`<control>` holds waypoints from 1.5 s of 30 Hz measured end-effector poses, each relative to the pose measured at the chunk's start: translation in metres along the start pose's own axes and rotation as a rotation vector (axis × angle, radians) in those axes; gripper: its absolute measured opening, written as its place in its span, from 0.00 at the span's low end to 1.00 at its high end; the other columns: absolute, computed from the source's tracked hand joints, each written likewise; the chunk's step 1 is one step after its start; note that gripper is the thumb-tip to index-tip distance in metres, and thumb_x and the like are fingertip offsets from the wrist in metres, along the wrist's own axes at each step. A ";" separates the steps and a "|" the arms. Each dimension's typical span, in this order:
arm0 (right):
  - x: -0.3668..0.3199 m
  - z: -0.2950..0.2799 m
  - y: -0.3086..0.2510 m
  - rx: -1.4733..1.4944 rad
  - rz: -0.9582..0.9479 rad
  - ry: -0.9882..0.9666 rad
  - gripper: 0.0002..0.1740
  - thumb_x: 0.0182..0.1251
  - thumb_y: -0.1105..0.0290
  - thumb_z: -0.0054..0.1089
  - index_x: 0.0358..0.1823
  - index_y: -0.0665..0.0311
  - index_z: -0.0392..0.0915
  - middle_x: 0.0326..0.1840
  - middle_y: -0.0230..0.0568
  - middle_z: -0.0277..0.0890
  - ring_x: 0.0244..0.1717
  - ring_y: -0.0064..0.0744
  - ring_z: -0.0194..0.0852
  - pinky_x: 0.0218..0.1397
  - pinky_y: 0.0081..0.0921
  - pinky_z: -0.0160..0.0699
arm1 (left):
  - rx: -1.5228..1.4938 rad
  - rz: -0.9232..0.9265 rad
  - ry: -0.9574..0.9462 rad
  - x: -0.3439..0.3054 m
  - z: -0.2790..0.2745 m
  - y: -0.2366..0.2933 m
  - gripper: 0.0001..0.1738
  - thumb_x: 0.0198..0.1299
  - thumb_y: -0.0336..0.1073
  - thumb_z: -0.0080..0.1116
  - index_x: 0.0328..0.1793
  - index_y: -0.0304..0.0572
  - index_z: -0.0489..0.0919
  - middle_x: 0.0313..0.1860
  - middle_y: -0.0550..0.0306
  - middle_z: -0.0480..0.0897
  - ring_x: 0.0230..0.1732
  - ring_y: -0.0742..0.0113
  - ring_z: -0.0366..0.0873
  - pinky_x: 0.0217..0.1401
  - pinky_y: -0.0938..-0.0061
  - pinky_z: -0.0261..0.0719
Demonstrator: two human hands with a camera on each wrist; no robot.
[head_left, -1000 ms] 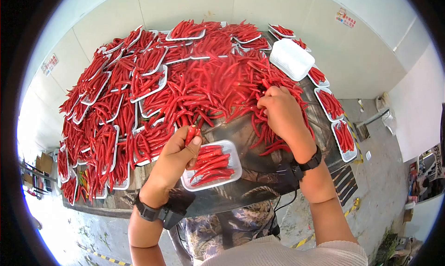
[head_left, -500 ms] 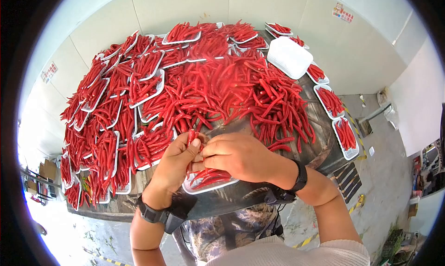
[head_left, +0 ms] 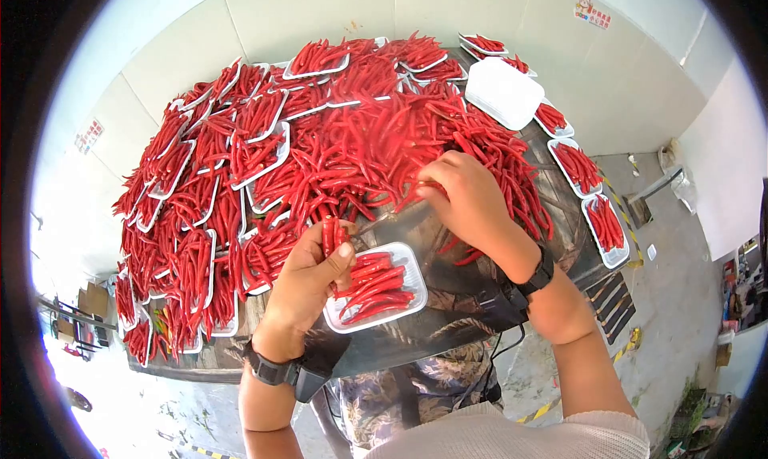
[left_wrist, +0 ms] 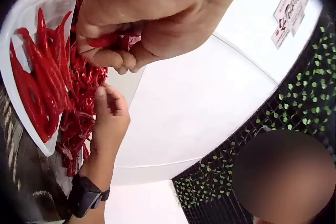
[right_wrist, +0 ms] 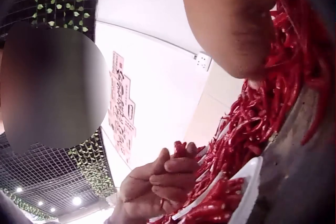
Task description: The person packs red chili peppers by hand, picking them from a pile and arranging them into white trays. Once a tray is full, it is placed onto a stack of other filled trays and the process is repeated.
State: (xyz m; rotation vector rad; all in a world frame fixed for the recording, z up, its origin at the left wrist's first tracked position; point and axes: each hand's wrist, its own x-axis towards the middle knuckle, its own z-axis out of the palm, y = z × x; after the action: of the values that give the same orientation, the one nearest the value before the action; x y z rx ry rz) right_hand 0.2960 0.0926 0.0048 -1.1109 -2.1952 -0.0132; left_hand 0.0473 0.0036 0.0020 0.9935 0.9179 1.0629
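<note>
My left hand (head_left: 302,279) grips several red peppers (head_left: 330,236) upright between thumb and fingers, beside the near white tray (head_left: 418,287). Red peppers (head_left: 376,287) lie side by side in that tray. At the near edge of the big pepper pile (head_left: 360,155), my right hand (head_left: 466,196) has curled fingers and pinches a red pepper, mostly hidden by the fingers. The left wrist view shows my left hand (left_wrist: 152,16) close up, above the tray (left_wrist: 11,77). In the right wrist view, my right hand (right_wrist: 236,24) hides its own fingertips against the pile.
Filled white trays (head_left: 268,167) are stacked and overlapping on the left and back of the dark table (head_left: 448,299). An upturned white tray (head_left: 504,92) lies at the back right. More filled trays (head_left: 578,169) line the right edge.
My right hand came to my left hand over the near tray, then moved back right to the pile. The left hand still holds peppers beside the tray.
</note>
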 end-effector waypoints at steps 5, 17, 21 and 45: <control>-0.009 -0.003 -0.046 0.933 0.114 -0.119 0.08 0.64 0.73 0.69 0.41 0.66 0.79 0.34 0.39 0.81 0.35 0.25 0.82 0.40 0.24 0.79 | 0.016 0.117 0.010 0.002 0.002 -0.003 0.10 0.75 0.35 0.52 0.57 0.40 0.72 0.40 0.57 0.81 0.34 0.73 0.76 0.39 0.78 0.74; -0.008 0.010 -0.041 0.791 0.014 -0.164 0.07 0.59 0.80 0.64 0.39 0.68 0.79 0.34 0.45 0.80 0.36 0.40 0.82 0.40 0.33 0.79 | 0.212 0.173 0.088 0.004 0.011 -0.012 0.09 0.79 0.33 0.42 0.58 0.39 0.68 0.54 0.51 0.79 0.59 0.60 0.81 0.60 0.67 0.81; -0.005 0.002 -0.039 0.757 -0.033 -0.263 0.07 0.59 0.79 0.65 0.39 0.65 0.82 0.38 0.43 0.81 0.39 0.42 0.81 0.43 0.33 0.79 | 0.074 0.220 0.147 0.004 0.004 -0.003 0.09 0.79 0.35 0.42 0.57 0.39 0.67 0.50 0.47 0.81 0.54 0.57 0.83 0.57 0.66 0.82; -0.012 0.055 -0.052 0.484 -0.403 -0.184 0.14 0.70 0.59 0.58 0.51 0.54 0.84 0.42 0.40 0.76 0.47 0.44 0.73 0.55 0.40 0.72 | 0.063 0.288 0.292 0.002 0.000 0.011 0.05 0.78 0.34 0.46 0.51 0.41 0.70 0.32 0.60 0.77 0.28 0.76 0.71 0.32 0.80 0.70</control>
State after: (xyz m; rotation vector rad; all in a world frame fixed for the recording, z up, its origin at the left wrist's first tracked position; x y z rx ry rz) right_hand 0.2332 0.0675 -0.0302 -0.4098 -2.3728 0.4364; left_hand 0.0454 0.0075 0.0123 1.0607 1.0701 1.4570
